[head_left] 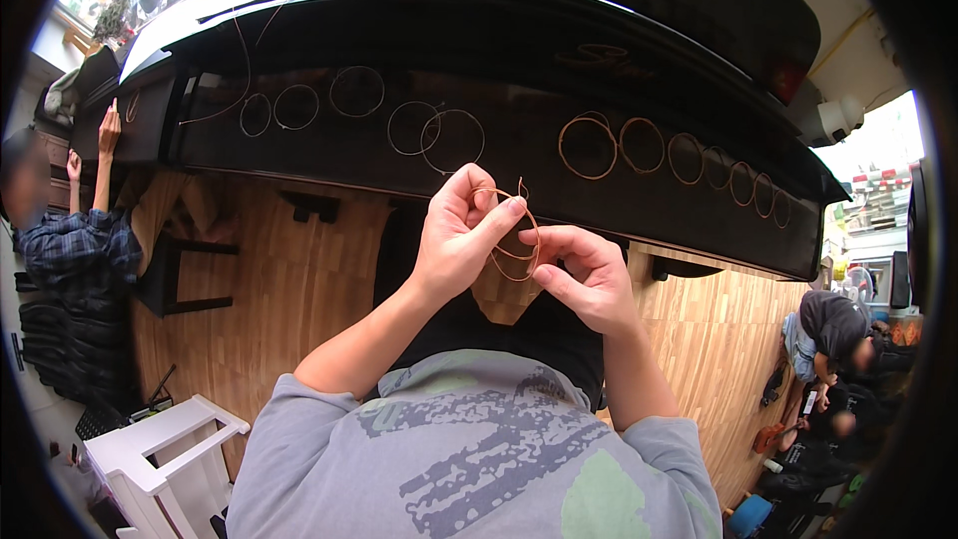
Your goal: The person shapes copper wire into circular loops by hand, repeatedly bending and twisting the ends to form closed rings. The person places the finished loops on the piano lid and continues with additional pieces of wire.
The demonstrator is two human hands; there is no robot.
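A small coil of copper-coloured string [511,277] hangs between my two hands, in front of the piano's edge. My left hand [451,245] pinches the coil's upper part between thumb and fingers. A loose end of the string sticks up above the thumb. My right hand [591,281] has thumb and fingertips closed on the coil's right side, lower down. On the black piano [529,155] beyond lie several coiled strings: silver-coloured coils [452,112] left of the middle and copper-coloured coils [589,178] to the right.
At the far left, a person in a checked shirt [75,245] reaches to the piano's end, beside a dark stool [185,274]. A white stool [165,459] stands at lower left. Another person [836,327] bends over at right, near a small wooden stringed instrument [768,438].
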